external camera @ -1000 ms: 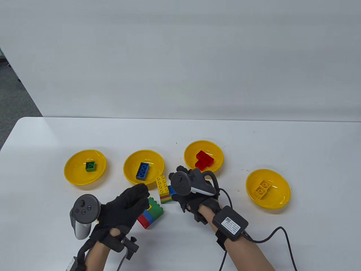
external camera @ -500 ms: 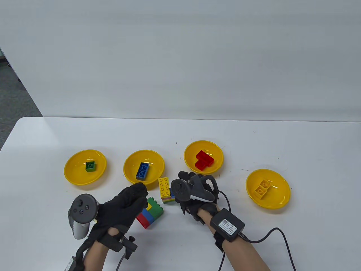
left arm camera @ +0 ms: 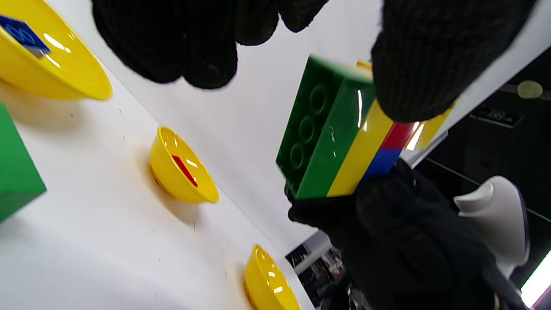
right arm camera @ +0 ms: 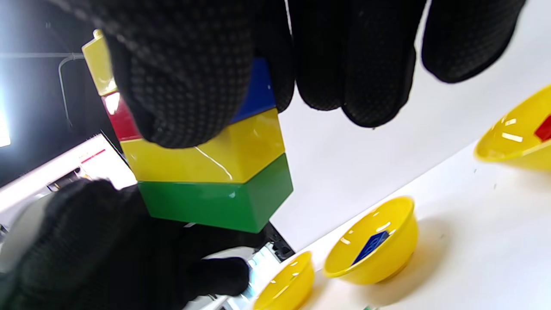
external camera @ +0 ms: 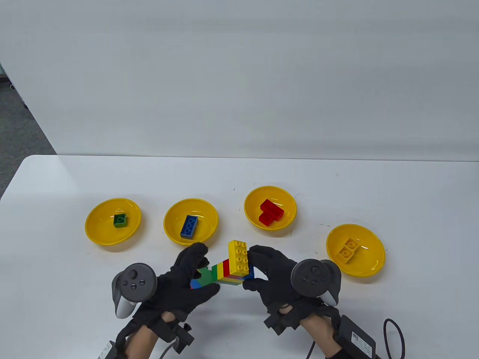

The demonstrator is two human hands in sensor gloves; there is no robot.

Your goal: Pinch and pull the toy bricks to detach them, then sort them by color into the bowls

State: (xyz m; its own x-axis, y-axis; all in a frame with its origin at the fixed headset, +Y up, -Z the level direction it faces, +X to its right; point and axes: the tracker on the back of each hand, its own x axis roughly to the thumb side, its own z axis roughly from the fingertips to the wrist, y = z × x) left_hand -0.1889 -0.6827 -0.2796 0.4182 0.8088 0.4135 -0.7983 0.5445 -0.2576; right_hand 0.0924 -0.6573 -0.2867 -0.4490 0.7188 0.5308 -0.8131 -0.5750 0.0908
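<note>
White table (external camera: 374,187); left hand (external camera: 183,284) and right hand (external camera: 277,278) both pinching brick stack (external camera: 228,270).

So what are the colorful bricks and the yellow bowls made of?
The brick stack looks like hard, glossy plastic: its smooth sides show sharp light streaks, and the studs look moulded. The yellow bowls also look like shiny plastic, with bright glints on their rims, though glazed ceramic cannot be ruled out by look alone.

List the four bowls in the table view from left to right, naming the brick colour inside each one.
Bowl with a green brick → bowl with a blue brick → bowl with red bricks → bowl with orange-yellow bricks.
</note>
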